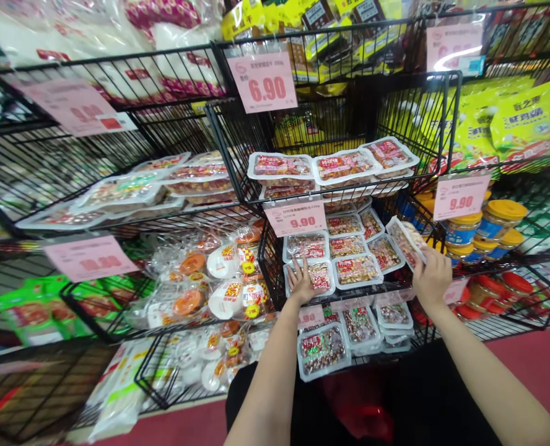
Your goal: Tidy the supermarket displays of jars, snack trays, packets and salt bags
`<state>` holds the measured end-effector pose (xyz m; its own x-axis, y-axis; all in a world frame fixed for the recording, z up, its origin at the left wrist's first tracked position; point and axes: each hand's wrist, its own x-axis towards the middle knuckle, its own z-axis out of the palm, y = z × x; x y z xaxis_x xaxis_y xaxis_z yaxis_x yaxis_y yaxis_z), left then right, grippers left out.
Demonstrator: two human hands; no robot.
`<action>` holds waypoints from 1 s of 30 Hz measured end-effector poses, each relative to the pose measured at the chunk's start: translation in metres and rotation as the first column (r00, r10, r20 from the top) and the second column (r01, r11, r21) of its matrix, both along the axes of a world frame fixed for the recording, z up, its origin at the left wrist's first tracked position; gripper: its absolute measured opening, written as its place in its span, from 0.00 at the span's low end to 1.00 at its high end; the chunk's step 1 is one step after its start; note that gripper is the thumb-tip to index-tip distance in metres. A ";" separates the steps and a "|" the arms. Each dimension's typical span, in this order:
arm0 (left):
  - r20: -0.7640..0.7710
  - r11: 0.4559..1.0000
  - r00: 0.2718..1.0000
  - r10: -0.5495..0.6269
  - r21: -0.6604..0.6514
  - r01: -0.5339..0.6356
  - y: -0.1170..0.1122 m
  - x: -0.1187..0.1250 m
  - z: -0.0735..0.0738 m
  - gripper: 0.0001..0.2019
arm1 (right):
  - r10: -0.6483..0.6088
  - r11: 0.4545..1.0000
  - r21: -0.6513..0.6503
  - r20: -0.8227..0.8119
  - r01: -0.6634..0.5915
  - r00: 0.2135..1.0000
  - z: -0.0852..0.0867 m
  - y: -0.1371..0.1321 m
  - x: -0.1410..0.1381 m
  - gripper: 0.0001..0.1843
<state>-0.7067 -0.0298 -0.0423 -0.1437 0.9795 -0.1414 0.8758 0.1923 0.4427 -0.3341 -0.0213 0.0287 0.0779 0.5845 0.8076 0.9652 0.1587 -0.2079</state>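
Note:
My right hand [433, 275] is closed around the edge of a sealed snack tray [404, 240], held tilted at the right side of a black wire basket. My left hand [300, 284] lies with spread fingers on another sealed tray [322, 278] at the basket's front left corner. Beside these, several like trays with red and white labels [357, 271] lie in rows in the same basket. The left palm's underside is hidden, and so are some fingertips of the right hand.
Above, a wire basket [344, 192] holds more trays, with a pink price tag [295, 217] at its front. Below are trays with green and red labels [322, 350]. Yellow-lidded jars [502, 214] stand at right, wrapped round packs [223, 261] at left.

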 end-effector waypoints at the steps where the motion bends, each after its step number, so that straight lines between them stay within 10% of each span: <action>1: -0.002 1.000 1.000 0.001 -0.001 -0.001 0.000 0.000 0.000 0.67 | 0.016 1.000 0.008 0.012 -0.016 1.000 0.003 -0.002 0.002 0.14; 6: -0.007 1.000 1.000 0.002 0.005 -0.002 -0.001 0.001 0.001 0.67 | -0.085 0.957 -0.275 0.041 0.094 0.995 0.014 0.008 -0.023 0.18; 11: 0.004 1.000 1.000 -0.004 0.009 0.004 -0.002 0.002 0.004 0.68 | -0.286 0.704 -0.672 0.027 0.230 0.958 0.010 0.047 -0.058 0.18; 15: 0.011 1.000 1.000 0.000 0.010 0.000 -0.002 0.002 0.004 0.70 | -0.332 0.620 -0.747 0.026 0.239 0.943 -0.001 0.073 -0.053 0.19; 30: 0.007 1.000 1.000 -0.005 -0.013 0.005 0.000 0.001 0.004 0.68 | -0.223 0.646 -0.724 0.125 0.242 0.967 -0.019 0.071 -0.043 0.17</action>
<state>-0.7053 -0.0295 -0.0385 -0.1377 0.9782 -0.1553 0.8739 0.1938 0.4459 -0.3775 0.0496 0.0095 0.2823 0.9499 0.1341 0.9548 -0.2645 -0.1357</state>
